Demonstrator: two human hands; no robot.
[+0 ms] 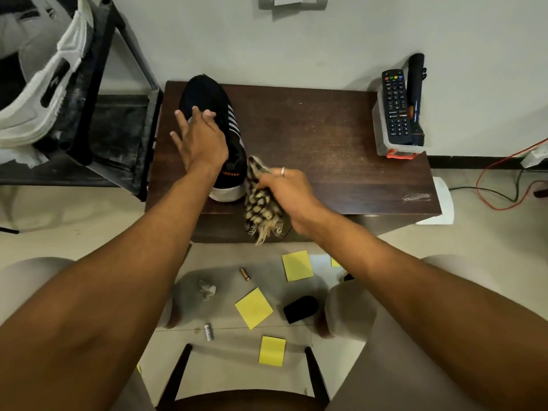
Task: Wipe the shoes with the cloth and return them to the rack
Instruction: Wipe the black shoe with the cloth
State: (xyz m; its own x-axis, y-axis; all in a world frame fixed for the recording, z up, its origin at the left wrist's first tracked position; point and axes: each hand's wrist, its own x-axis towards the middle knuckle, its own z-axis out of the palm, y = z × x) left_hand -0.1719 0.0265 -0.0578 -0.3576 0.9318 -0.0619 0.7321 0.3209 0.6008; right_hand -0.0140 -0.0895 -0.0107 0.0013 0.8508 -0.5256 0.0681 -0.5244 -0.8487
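A black shoe (207, 96) with white side stripes and a white sole stands on the left part of a dark wooden table (326, 134), toe toward the wall. My left hand (198, 140) rests on top of the shoe with its fingers spread and straight. My right hand (287, 188) grips a black-and-tan patterned cloth (261, 203) right beside the shoe's heel; the cloth's fringe hangs over the table's front edge. A dark shoe rack (118, 120) stands at the left with a white shoe (44, 84) on it.
A remote and a torch (403, 105) stand in a holder at the table's far right. On the floor below lie yellow sticky notes (253, 307), batteries (244, 274), a crumpled paper and a black object (299, 310). Red and green cables (498, 188) run at the right.
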